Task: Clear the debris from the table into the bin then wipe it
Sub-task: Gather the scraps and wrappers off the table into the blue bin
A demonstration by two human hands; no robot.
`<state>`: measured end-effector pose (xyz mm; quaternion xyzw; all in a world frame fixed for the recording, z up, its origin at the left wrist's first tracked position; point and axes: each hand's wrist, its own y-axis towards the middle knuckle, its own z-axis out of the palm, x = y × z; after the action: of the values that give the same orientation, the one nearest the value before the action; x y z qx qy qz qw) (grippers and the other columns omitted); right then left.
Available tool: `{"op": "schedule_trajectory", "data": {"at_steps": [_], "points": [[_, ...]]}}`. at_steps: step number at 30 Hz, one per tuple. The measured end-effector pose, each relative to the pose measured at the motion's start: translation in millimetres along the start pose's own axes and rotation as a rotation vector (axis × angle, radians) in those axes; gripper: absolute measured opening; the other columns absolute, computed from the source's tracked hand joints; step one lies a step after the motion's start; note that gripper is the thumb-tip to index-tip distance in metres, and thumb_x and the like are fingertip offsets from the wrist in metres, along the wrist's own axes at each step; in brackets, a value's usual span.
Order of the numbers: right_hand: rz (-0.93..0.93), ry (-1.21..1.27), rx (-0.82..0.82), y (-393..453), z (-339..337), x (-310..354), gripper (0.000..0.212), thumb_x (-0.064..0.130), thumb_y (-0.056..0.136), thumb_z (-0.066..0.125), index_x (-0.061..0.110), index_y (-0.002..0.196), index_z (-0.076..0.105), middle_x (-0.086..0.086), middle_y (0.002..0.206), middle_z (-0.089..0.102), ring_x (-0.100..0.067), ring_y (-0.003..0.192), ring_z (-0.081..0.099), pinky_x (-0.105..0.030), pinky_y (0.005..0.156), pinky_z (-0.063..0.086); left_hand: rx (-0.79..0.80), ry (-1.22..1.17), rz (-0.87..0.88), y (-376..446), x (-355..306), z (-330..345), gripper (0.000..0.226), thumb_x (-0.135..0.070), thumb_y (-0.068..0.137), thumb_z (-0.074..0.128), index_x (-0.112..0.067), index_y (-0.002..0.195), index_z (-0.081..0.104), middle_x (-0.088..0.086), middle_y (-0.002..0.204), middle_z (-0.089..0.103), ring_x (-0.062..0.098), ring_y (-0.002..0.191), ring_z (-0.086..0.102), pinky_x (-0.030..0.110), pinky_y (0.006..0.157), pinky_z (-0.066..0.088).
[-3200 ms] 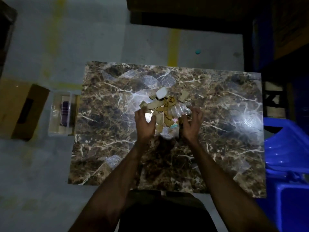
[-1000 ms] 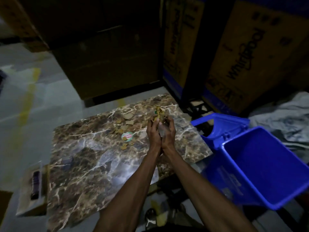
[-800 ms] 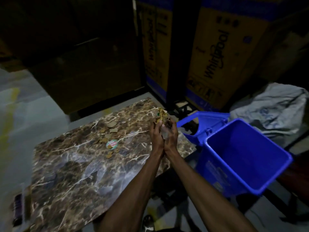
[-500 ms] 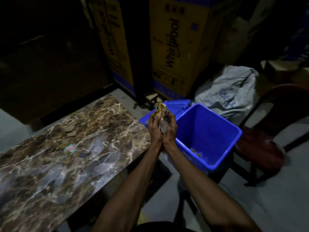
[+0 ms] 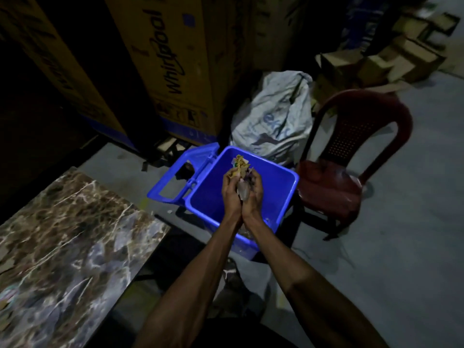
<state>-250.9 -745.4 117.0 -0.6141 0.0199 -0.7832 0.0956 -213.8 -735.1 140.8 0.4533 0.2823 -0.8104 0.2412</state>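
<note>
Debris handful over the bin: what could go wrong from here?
1. The debris heaps above the cupped left hand and right hand; top scraps could blow or bounce past the blue bin rim on release.
2. The open lid hangs towards the table; scraps could catch there.

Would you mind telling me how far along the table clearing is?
Underway. Both hands, left and right, cup a load of debris over the open bin, not yet dropped. A few scraps appear to remain at the table edge. No wiping cloth is in view, so wiping is left.
</note>
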Motion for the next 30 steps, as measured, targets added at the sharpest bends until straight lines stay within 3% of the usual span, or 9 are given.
{"op": "schedule_trajectory", "data": {"at_steps": [4,7,13,15,19,21,24,27,30], "points": [[0.039,-0.085,-0.057,59.2,-15.4,-8.8,0.045,0.013,0.089,0.063,0.003,0.132,0.055,-0.024,0.132,0.064,-0.032,0.117,0.065,-0.038,0.104,0.051,0.022,-0.041,-0.077,48.4,33.9,25.8,0.013,0.001,0.103,0.046,-0.006,0.105,0.056,0.000,0.089,0.073,0.006,0.080,0.071,0.018,0.076,0.054],[0.101,-0.159,-0.062,94.9,-28.5,-25.8,0.039,0.001,0.096,0.061,0.005,0.134,0.055,-0.021,0.130,0.066,-0.035,0.118,0.066,-0.039,0.102,0.053,0.005,-0.020,-0.186,76.2,54.3,40.1,0.016,-0.001,0.103,0.048,-0.012,0.099,0.058,-0.001,0.086,0.072,0.008,0.077,0.069,0.021,0.077,0.054],[0.197,-0.256,-0.014,159.6,-32.7,-45.5,0.033,0.008,0.093,0.066,0.015,0.125,0.060,-0.007,0.124,0.069,-0.018,0.105,0.068,-0.021,0.084,0.055,-0.073,0.075,-0.321,141.1,82.7,34.2,0.007,-0.007,0.102,0.054,-0.013,0.101,0.058,0.011,0.098,0.066,0.024,0.089,0.064,0.036,0.085,0.052],[0.226,-0.286,0.011,173.4,-38.4,-50.7,0.034,0.017,0.088,0.067,0.017,0.121,0.060,-0.002,0.121,0.067,-0.015,0.105,0.065,-0.022,0.087,0.052,-0.115,0.134,-0.360,155.6,85.5,27.1,0.010,-0.007,0.099,0.057,-0.012,0.107,0.058,0.014,0.105,0.067,0.027,0.095,0.063,0.039,0.086,0.051],[0.282,-0.332,0.057,208.8,-55.5,-67.9,0.032,0.024,0.084,0.070,0.021,0.116,0.066,-0.009,0.127,0.068,-0.023,0.113,0.065,-0.037,0.096,0.051,-0.180,0.202,-0.407,172.0,86.9,14.8,0.019,-0.001,0.095,0.060,-0.009,0.112,0.056,0.003,0.095,0.073,0.017,0.084,0.068,0.024,0.068,0.054],[0.336,-0.337,0.082,229.9,-65.7,-74.7,0.031,0.009,0.089,0.068,0.015,0.119,0.065,-0.012,0.126,0.068,-0.019,0.106,0.066,-0.030,0.089,0.053,-0.206,0.260,-0.408,180.2,93.4,5.7,0.021,0.003,0.094,0.060,-0.005,0.114,0.056,0.003,0.096,0.068,0.013,0.086,0.065,0.021,0.074,0.051],[0.372,-0.365,0.174,259.1,-79.4,-86.0,0.039,-0.017,0.093,0.053,-0.001,0.128,0.058,-0.008,0.116,0.065,-0.001,0.091,0.068,-0.016,0.080,0.053,-0.267,0.273,-0.459,180.5,100.9,0.2,0.021,-0.001,0.095,0.063,-0.004,0.116,0.063,0.002,0.090,0.066,0.008,0.077,0.064,0.016,0.067,0.051],[0.432,-0.380,0.282,279.6,-88.0,-93.8,0.046,-0.025,0.090,0.046,0.000,0.127,0.056,-0.003,0.109,0.065,0.004,0.082,0.068,-0.016,0.077,0.054,-0.417,0.244,-0.466,168.0,106.0,4.9,0.016,-0.001,0.097,0.063,-0.011,0.110,0.066,-0.001,0.089,0.068,0.007,0.078,0.065,0.011,0.063,0.049],[0.466,-0.426,0.407,295.7,-99.9,-101.2,0.046,-0.025,0.087,0.050,0.007,0.119,0.062,-0.011,0.115,0.067,0.000,0.091,0.069,-0.023,0.085,0.053,-0.560,0.223,-0.447,151.3,116.8,16.6,0.019,-0.006,0.100,0.060,-0.013,0.118,0.064,-0.005,0.093,0.066,-0.004,0.070,0.065,0.007,0.055,0.045]]}}
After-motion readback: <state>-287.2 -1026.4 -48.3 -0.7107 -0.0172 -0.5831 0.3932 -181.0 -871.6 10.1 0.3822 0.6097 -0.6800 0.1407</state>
